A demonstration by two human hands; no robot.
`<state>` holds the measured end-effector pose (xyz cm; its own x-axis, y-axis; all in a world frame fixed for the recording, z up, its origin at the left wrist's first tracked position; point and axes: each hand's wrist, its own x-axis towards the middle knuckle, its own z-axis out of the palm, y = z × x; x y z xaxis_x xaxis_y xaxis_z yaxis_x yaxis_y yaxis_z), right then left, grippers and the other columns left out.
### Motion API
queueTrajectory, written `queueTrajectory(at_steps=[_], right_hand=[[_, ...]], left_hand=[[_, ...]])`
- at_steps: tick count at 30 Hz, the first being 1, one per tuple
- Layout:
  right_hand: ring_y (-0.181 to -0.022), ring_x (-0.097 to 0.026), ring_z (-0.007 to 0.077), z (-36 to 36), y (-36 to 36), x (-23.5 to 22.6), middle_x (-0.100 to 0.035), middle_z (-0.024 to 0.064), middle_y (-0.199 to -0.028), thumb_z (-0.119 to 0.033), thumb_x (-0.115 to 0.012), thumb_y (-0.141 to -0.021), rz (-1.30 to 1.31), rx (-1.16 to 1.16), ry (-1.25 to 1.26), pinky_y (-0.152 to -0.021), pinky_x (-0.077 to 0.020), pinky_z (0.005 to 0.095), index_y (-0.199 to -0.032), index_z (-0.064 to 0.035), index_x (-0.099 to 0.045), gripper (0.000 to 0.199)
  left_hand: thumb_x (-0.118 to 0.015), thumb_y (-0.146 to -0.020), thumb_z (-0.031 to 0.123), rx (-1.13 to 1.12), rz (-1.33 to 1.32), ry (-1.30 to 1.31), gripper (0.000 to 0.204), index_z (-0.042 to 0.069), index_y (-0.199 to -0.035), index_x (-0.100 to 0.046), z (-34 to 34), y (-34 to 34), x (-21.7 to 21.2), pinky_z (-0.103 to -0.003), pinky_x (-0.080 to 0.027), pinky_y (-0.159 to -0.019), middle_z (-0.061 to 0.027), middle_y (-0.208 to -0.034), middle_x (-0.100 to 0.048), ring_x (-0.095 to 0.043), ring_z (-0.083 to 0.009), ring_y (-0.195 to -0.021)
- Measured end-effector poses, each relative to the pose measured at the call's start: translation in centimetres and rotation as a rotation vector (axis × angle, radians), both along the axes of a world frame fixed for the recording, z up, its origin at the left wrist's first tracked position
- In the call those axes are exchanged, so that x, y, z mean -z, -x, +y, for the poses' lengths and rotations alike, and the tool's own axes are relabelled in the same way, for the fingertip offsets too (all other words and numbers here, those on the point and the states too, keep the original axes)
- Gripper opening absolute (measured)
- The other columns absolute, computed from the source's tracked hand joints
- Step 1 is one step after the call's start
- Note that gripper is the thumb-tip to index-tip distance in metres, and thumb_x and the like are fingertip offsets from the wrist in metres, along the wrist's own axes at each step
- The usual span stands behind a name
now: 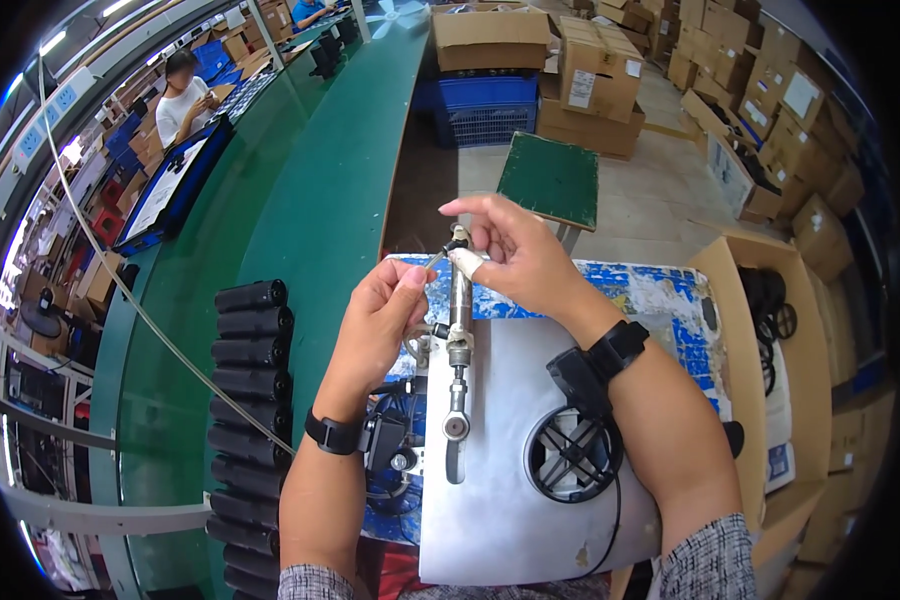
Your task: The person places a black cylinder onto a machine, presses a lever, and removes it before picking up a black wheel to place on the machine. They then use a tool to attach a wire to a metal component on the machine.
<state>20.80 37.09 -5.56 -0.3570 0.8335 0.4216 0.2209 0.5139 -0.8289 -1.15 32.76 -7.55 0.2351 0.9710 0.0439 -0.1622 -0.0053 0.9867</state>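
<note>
A metal pneumatic cylinder (460, 305) lies lengthwise over a bare metal plate (510, 530), its rod-end eye (456, 427) toward me. At its far end is a small black fitting (457, 243). My left hand (385, 310) pinches a thin, pale air tube (436, 259) close to that fitting. My right hand (515, 255) is at the cylinder's far end, its white-wrapped thumb against the fitting. The right index finger stretches out above, while the other fingers curl beside the cylinder, partly hidden. A black round spoked part (573, 453) with a cable sits in the plate.
Black cylindrical parts (250, 383) stand in a row on the green bench (320, 200) at left. An open carton (820, 400) with black parts is at right. Beyond are a green-topped stool (550, 180), blue crates (485, 110) and stacked boxes. A person (182, 100) sits far left.
</note>
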Motion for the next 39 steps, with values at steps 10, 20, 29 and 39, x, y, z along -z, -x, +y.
queueTrajectory(at_steps=[10,20,29,39], right_hand=[[-0.105,-0.066,0.0349,-0.7,0.4,-0.8,-0.059,0.0146,-0.114,0.007,-0.06,-0.085,-0.252,-0.003,-0.377,-0.089,-0.0562,0.0411,-0.114,-0.0012,-0.068,0.031],[-0.106,-0.065,0.0348,-0.9,0.5,-0.9,-0.06,0.0141,-0.113,0.007,-0.058,-0.088,-0.204,-0.035,-0.267,-0.09,-0.0549,0.041,-0.114,-0.0023,-0.069,0.03],[-0.103,-0.067,0.0352,-0.7,0.6,-0.9,-0.061,0.0144,-0.11,0.008,-0.057,-0.089,-0.183,-0.025,-0.261,-0.088,-0.0557,0.0418,-0.112,-0.0016,-0.071,0.029],[-0.103,-0.069,0.0348,-0.7,0.4,-1.2,-0.067,0.015,-0.108,0.007,-0.057,-0.088,-0.157,-0.033,-0.257,-0.089,-0.0562,0.042,-0.11,-0.0007,-0.071,0.027]], left_hand=[[-0.056,-0.113,0.028,-0.012,0.04,-0.013,0.027,0.003,-0.111,-0.065,-0.1,0.0,0.0,-0.021,-0.03,-0.056,0.0071,-0.072,-0.047,-0.037,-0.0019,-0.063],[-0.056,-0.113,0.029,-0.017,0.054,-0.011,0.028,0.002,-0.111,-0.063,-0.3,-0.3,-0.2,-0.022,-0.029,-0.058,0.0057,-0.073,-0.047,-0.037,-0.0035,-0.064],[-0.052,-0.114,0.031,-0.037,0.179,-0.037,0.031,0.004,-0.104,-0.064,-0.6,-0.4,-1.1,-0.023,-0.033,-0.06,0.0053,-0.072,-0.047,-0.04,-0.0037,-0.065],[-0.049,-0.115,0.031,-0.057,0.3,-0.01,0.036,0.007,-0.093,-0.064,-0.7,-1.1,-2.0,-0.023,-0.031,-0.057,0.0073,-0.067,-0.044,-0.036,-0.004,-0.061]])
